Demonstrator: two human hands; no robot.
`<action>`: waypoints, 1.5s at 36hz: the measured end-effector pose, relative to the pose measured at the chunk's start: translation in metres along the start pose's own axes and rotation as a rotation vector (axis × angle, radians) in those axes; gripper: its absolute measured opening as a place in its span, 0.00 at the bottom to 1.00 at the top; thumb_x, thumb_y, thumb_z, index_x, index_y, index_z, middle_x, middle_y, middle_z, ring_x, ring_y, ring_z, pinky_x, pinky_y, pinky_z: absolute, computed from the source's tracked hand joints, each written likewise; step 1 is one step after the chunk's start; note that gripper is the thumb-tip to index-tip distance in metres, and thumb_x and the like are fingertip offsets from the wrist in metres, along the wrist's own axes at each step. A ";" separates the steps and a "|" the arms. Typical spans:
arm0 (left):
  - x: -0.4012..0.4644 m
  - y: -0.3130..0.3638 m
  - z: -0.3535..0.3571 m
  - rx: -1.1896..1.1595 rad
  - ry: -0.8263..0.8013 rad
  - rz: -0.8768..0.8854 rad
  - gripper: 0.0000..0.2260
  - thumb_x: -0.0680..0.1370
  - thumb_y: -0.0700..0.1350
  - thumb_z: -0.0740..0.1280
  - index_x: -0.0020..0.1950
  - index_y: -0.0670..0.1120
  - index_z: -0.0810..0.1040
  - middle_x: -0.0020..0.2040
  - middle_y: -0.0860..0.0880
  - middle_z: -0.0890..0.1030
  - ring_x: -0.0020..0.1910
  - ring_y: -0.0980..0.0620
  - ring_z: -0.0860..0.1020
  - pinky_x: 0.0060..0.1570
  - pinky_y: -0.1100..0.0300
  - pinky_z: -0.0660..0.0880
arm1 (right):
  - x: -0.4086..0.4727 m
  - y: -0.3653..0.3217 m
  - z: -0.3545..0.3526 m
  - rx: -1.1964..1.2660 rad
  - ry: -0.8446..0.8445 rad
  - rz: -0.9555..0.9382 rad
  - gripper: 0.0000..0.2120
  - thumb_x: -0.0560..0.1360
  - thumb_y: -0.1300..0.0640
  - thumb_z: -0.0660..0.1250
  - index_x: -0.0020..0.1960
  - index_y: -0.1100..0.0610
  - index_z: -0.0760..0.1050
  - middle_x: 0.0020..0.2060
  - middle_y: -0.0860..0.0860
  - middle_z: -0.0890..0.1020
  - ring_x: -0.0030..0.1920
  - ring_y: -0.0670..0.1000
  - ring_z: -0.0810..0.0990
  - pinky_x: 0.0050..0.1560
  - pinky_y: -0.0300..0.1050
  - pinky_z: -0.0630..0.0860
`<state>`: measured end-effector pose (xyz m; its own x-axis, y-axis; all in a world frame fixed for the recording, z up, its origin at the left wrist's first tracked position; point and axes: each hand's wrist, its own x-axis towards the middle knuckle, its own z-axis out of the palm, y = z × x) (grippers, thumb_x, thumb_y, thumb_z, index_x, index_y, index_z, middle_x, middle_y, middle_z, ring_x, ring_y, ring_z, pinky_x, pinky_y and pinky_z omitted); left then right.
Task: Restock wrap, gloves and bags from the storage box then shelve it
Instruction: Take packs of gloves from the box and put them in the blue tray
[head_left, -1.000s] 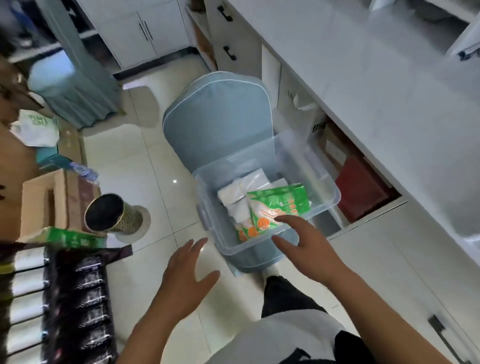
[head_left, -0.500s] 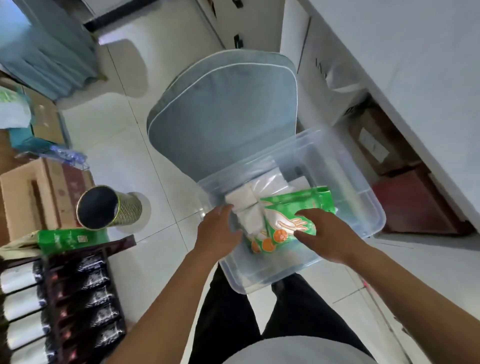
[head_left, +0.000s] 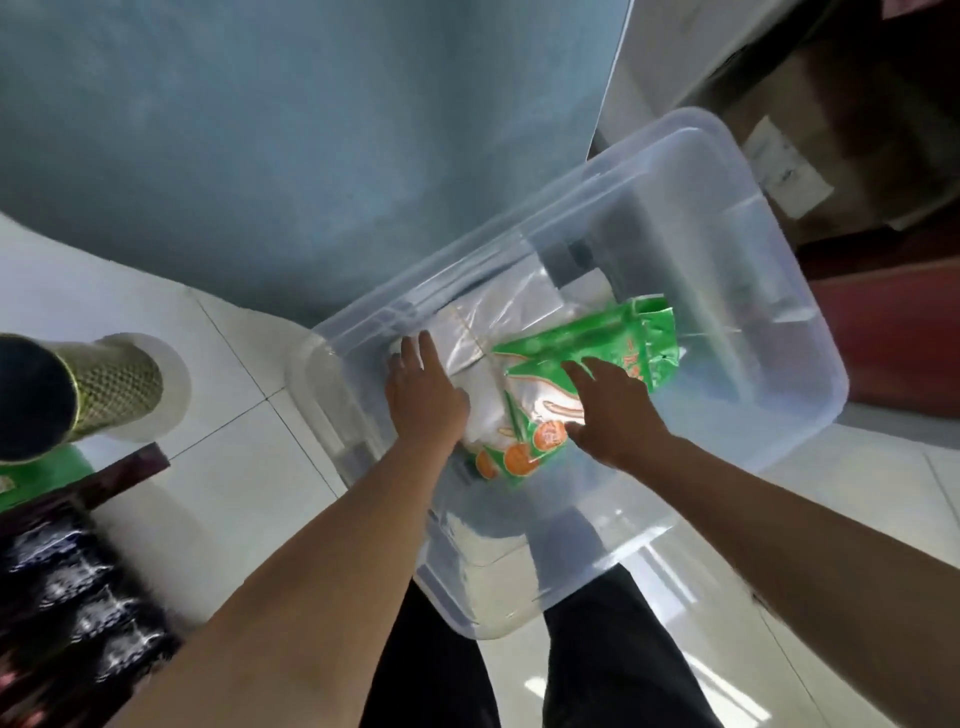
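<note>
A clear plastic storage box (head_left: 753, 291) rests on a blue padded chair (head_left: 291, 156), tilted toward me. Inside lie a green glove pack (head_left: 602, 343) printed with oranges and clear packs of white bags (head_left: 498, 317). My left hand (head_left: 423, 395) lies flat on the white packs at the box's left side, fingers together. My right hand (head_left: 613, 410) rests on the green glove pack, fingers spread over it; whether they grip it I cannot tell. The box's right half holds nothing.
A round mesh bin (head_left: 67, 395) stands on the tiled floor at left. Below it is a dark rack of wrapped rolls (head_left: 72, 592) with a green packet (head_left: 31, 478) on top. Cardboard boxes (head_left: 810, 150) and a red box (head_left: 893, 332) fill the open cabinet at right.
Both hands went from hovering above the box to resting on the packs inside it. My head has dropped much closer, so the box now fills the view.
</note>
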<state>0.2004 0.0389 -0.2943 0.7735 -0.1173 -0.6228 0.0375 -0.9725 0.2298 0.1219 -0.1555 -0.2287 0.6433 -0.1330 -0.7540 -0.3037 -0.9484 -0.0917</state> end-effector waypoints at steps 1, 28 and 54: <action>0.002 0.002 0.007 0.012 0.002 -0.022 0.38 0.77 0.49 0.66 0.80 0.45 0.48 0.80 0.42 0.53 0.78 0.40 0.52 0.75 0.47 0.54 | 0.010 0.002 0.002 0.000 0.014 0.006 0.38 0.75 0.48 0.69 0.78 0.52 0.55 0.76 0.57 0.62 0.75 0.58 0.61 0.70 0.56 0.63; 0.021 0.030 0.008 0.018 0.073 -0.201 0.39 0.69 0.58 0.74 0.75 0.52 0.61 0.72 0.39 0.67 0.71 0.39 0.64 0.68 0.46 0.59 | -0.005 0.048 -0.002 -0.164 0.157 -0.047 0.15 0.74 0.58 0.64 0.57 0.47 0.81 0.55 0.51 0.76 0.61 0.55 0.75 0.67 0.56 0.59; 0.012 0.120 0.022 0.353 -0.098 0.374 0.27 0.74 0.46 0.70 0.72 0.47 0.67 0.64 0.41 0.74 0.62 0.40 0.73 0.59 0.49 0.70 | -0.127 0.099 -0.064 1.330 0.754 0.225 0.08 0.75 0.58 0.70 0.45 0.45 0.83 0.44 0.50 0.86 0.47 0.51 0.85 0.53 0.53 0.81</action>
<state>0.1999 -0.0832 -0.2908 0.6299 -0.4711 -0.6175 -0.4585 -0.8673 0.1940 0.0553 -0.2511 -0.1007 0.5696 -0.7305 -0.3768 -0.5618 -0.0115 -0.8272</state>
